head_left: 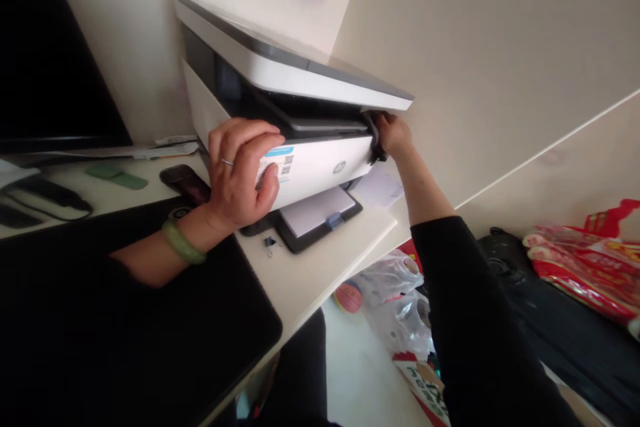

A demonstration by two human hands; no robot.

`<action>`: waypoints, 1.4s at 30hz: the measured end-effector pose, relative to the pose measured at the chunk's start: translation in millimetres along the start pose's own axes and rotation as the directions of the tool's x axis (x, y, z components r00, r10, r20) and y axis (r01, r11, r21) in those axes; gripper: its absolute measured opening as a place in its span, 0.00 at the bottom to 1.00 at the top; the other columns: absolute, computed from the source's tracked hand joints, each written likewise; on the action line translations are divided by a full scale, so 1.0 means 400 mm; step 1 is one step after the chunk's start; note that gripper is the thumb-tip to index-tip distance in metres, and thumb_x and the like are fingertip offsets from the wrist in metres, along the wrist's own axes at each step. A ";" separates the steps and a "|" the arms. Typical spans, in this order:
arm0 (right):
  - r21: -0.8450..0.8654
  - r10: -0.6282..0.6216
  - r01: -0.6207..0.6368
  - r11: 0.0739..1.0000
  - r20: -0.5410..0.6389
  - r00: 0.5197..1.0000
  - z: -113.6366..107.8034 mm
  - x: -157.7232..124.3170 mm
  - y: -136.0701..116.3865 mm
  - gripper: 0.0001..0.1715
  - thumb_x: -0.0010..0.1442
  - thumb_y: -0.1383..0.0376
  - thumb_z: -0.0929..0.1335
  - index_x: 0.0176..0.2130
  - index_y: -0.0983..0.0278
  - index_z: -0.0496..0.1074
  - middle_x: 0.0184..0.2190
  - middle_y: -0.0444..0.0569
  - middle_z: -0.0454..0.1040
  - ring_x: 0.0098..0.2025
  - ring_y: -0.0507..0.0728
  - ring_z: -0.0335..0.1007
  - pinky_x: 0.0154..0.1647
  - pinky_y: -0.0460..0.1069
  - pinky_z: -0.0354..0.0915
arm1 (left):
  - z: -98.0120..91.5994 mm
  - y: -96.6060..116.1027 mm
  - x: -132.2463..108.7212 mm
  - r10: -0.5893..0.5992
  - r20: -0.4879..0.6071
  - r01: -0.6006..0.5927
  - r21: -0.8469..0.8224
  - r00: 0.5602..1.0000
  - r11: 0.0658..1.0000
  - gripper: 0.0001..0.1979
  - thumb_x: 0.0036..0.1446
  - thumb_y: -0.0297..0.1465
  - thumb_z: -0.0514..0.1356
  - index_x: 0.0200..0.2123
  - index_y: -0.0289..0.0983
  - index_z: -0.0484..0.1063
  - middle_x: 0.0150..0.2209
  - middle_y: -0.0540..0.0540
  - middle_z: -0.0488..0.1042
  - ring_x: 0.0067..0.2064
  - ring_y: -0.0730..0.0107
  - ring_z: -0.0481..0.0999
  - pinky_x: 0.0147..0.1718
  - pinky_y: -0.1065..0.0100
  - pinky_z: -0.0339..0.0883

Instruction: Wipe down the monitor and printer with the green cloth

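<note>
A white and grey HP printer (320, 170) stands on the white desk against the wall, its upper lid (280, 70) raised and the dark inside showing. My left hand (243, 167), with a ring on a finger and a green bangle on the wrist, grips the printer's front top edge. Its thumb presses the front panel beside a blue and white label (279, 163). At the printer's right end, under the lid, my right hand (393, 133) is closed at a dark part of the side; its fingertips are hidden. Below the front panel, paper (320, 210) lies in the output tray (295, 245).
A binder clip (271, 244) lies on the desk before the tray. A phone (184, 181), a green object (116, 177) and a black desk mat (200, 320) are at left, near a dark screen (45, 53). Plastic bags (400, 300) and a small ball (347, 297) sit low at right.
</note>
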State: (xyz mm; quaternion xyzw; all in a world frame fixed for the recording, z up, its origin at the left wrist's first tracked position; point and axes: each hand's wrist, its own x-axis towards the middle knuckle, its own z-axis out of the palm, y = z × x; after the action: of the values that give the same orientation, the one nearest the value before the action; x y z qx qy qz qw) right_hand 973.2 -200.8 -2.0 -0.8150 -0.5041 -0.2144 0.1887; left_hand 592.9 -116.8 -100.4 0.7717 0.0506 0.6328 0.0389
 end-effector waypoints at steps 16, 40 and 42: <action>0.269 0.149 -0.088 0.959 -0.213 0.966 0.008 -0.076 -0.018 0.37 0.77 0.47 0.48 0.62 0.58 0.74 0.59 0.55 0.82 0.64 0.65 0.76 0.68 0.63 0.70 | -0.005 0.014 0.004 0.010 -0.014 -0.010 -0.003 1.000 1.000 0.22 0.76 0.48 0.51 0.60 0.43 0.71 0.61 0.38 0.76 0.66 0.44 0.72 0.69 0.30 0.60; 0.256 -0.143 0.140 0.957 -0.007 0.990 -0.114 -0.174 -0.098 0.34 0.75 0.47 0.59 0.68 0.57 0.74 0.73 0.50 0.73 0.76 0.68 0.66 0.79 0.66 0.61 | -0.004 0.025 0.007 -0.105 0.055 0.098 0.115 0.993 0.989 0.21 0.76 0.49 0.47 0.55 0.45 0.72 0.60 0.40 0.78 0.66 0.48 0.73 0.70 0.35 0.62; 0.237 -0.132 0.103 0.966 0.109 0.985 -0.132 -0.144 -0.092 0.33 0.75 0.48 0.60 0.69 0.55 0.73 0.73 0.48 0.72 0.76 0.69 0.66 0.80 0.68 0.60 | -0.005 0.027 0.007 -0.123 0.063 0.117 0.104 0.990 0.988 0.22 0.76 0.50 0.47 0.56 0.45 0.72 0.60 0.40 0.78 0.67 0.48 0.72 0.71 0.35 0.61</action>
State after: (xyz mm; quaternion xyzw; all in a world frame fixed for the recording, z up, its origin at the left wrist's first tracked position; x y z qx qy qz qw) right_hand 908.5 -255.7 14.4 -0.7679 -0.5838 -0.1144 0.2374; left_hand 591.7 -127.2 -95.7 0.7895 0.1272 0.5990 0.0400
